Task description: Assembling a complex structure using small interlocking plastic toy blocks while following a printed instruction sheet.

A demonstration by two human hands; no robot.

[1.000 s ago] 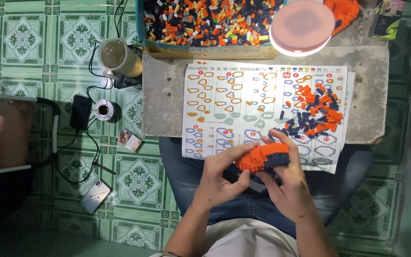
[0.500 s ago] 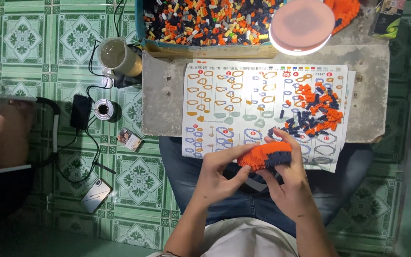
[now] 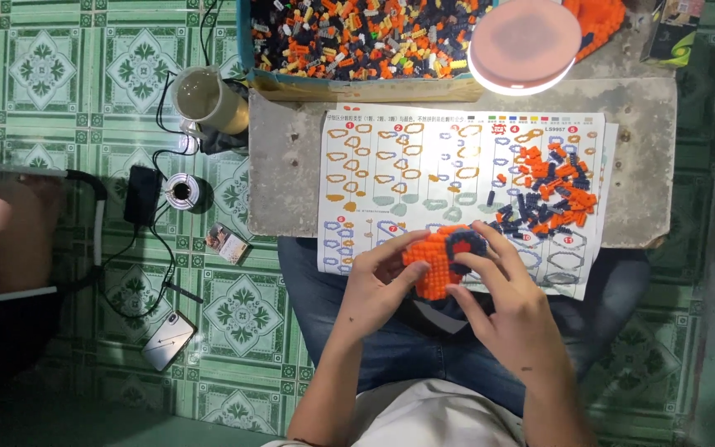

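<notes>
Both hands, left (image 3: 374, 285) and right (image 3: 502, 302), grip an orange brick model (image 3: 440, 257) over the instruction sheet (image 3: 424, 165).

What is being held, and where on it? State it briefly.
An orange and dark-blue brick model, held by both hands: the left hand grips its left edge, the right hand its right side and lower edge.

Printed sheet (image 3: 424, 178) on stone slab (image 3: 287, 174): white, rectangular, rows of orange and blue outline diagrams, colour swatches along top edge; near edge overhanging slab. Open box (image 3: 341, 83) beyond sheet: blue wall, tan flap. Small dark carton (image 3: 670, 33) at far right corner, green mark. Small packet (image 3: 227, 242) on floor tiles, left of slab. Phone (image 3: 168, 340) nearer, screen dark.
</notes>
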